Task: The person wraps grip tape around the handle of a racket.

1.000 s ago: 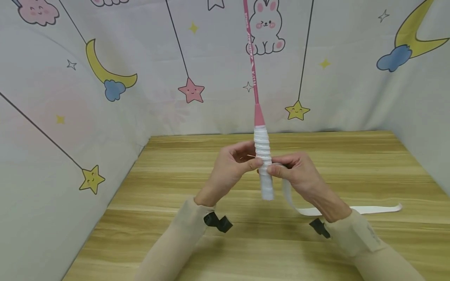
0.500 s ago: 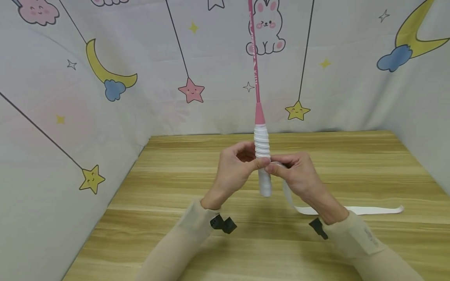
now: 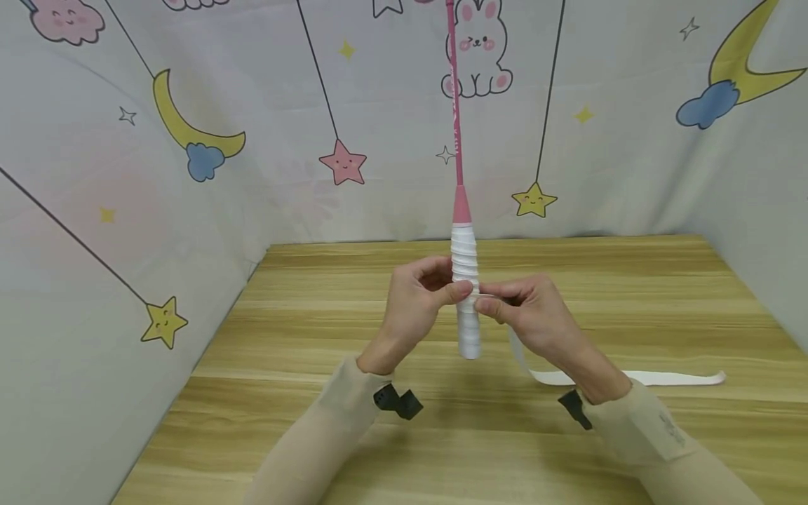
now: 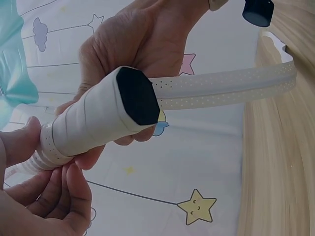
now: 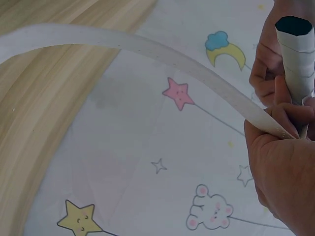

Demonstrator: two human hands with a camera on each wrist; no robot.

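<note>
In the head view a badminton racket stands nearly upright, its pink shaft (image 3: 457, 140) rising out of frame above a white handle (image 3: 468, 337). The upper handle shows ridged wraps; below the hands the surface looks smoother. My left hand (image 3: 413, 298) grips the handle midway, thumb across the front. Just right of it, my right hand (image 3: 536, 308) pinches a white grip tape (image 3: 675, 378) against the handle's side. Perforations dot the tape (image 4: 221, 89) in the left wrist view, where the handle's black butt cap (image 4: 139, 98) faces the camera. The racket head is out of view.
The tape's loose end lies on the wood-patterned table (image 3: 315, 308), to the right and partly behind my right wrist. A white curtain (image 3: 391, 105) with printed stars and moons hangs behind. Small black devices (image 3: 399, 401) sit at both wrists.
Over the last second the racket has turned slightly about its length and shifted a little left. My left thumb slid across the handle, then back slightly. My right hand keeps its pinch on the tape.
</note>
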